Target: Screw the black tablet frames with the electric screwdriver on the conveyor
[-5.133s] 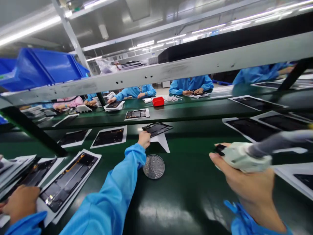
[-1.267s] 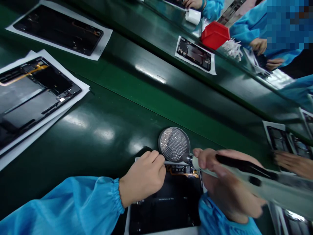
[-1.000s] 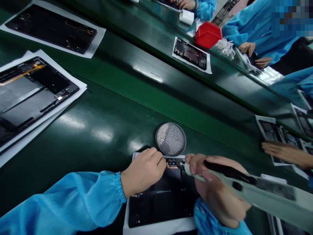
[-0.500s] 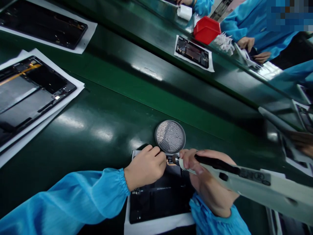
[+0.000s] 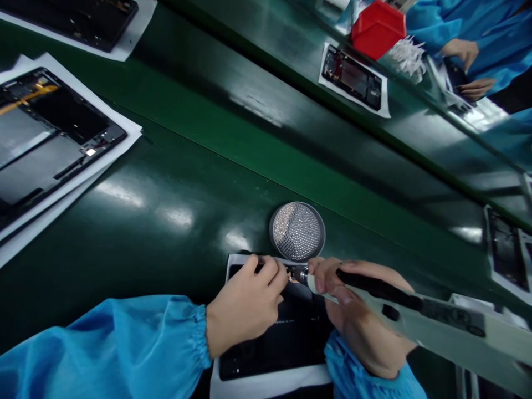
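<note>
My right hand (image 5: pixel 361 316) is wrapped round a pale electric screwdriver (image 5: pixel 440 321) with a black lever. Its tip points left, at the far edge of an opened black tablet (image 5: pixel 270 349), which lies on a white sheet (image 5: pixel 266 382). Over the tablet's far left part, my left hand (image 5: pixel 247 305) is closed with curled fingers close to the screwdriver tip; what they pinch, if anything, is hidden. Just beyond both hands stands a round dimpled dish (image 5: pixel 305 233) with many tiny screws along its left side.
Opened tablets on white sheets lie at left (image 5: pixel 62 122) and far left (image 5: pixel 95 22). Another opened device (image 5: pixel 353 77) rests on the raised conveyor surface, near a red bin (image 5: pixel 378 30). A co-worker's hands (image 5: pixel 465 66) work beyond. More devices (image 5: pixel 505 249) lie at right.
The view has shifted slightly. My left hand has turned a little, its fingers now nearer the screwdriver tip. The right hand still grips the screwdriver at the tablet's far edge.
</note>
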A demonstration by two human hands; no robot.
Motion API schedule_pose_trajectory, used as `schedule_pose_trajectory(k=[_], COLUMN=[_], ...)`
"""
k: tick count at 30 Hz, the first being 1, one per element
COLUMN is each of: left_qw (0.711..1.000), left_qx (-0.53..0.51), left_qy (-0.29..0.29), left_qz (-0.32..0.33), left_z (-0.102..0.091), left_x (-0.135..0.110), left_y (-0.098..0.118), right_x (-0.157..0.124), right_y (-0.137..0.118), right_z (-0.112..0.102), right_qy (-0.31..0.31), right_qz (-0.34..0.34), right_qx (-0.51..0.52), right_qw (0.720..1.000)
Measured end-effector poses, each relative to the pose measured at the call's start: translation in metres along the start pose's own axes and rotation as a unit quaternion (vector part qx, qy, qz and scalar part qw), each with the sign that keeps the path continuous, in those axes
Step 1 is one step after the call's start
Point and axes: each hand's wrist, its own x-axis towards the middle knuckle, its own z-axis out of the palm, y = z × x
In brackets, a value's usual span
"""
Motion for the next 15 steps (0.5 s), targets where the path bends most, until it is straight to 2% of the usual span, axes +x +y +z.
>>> schedule_pose_trajectory(k=[6, 15], left_qw=[0.998, 0.997], left_qx=[0.036, 0.041], left_qy=[-0.026, -0.032], left_qz=[-0.052, -0.051], left_z=[-0.001, -0.002], left_x=[-0.003, -0.003], left_y=[0.013, 0.015], right_x=[0.0, 0.0], right_y=[-0.001, 0.0], right_z=[0.001, 0.002], right_qy=[-0.018, 0.003], right_qz=[0.008, 0.017], right_qx=[0.008, -0.014], right_qw=[1.0, 1.0])
